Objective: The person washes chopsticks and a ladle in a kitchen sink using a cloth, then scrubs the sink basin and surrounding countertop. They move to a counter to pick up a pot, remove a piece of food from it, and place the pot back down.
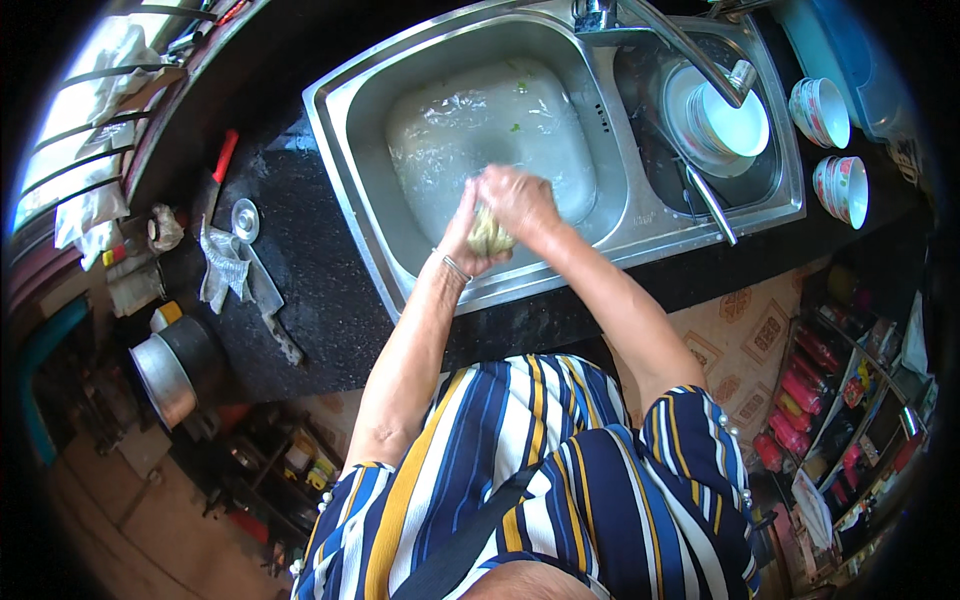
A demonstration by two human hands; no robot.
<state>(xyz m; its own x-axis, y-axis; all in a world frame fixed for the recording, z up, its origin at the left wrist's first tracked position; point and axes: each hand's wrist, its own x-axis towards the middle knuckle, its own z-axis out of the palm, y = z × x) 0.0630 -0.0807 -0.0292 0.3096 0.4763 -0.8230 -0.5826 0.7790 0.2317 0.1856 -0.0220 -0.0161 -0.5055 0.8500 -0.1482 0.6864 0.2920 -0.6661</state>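
My left hand [462, 228], with a bracelet at its wrist, cups a pale yellow-green bundle [488, 234] that looks like a leafy vegetable. Curled over the bundle's far end is my right hand [519, 203], slightly blurred. Both hands are together above the near part of the large steel sink basin [370, 130]. Cloudy water [470, 120] lies in that basin, with small green leaf bits [516, 127] in it. The fingers hide much of the bundle, so its exact kind cannot be told.
A faucet [690, 50] reaches over the smaller right basin, where stacked bowls [735, 120] and a long metal utensil [712, 205] sit. Two bowl stacks [840, 192] stand right of the sink. On the left counter lie a knife [268, 300], a red-handled tool [225, 158] and a pot [165, 380].
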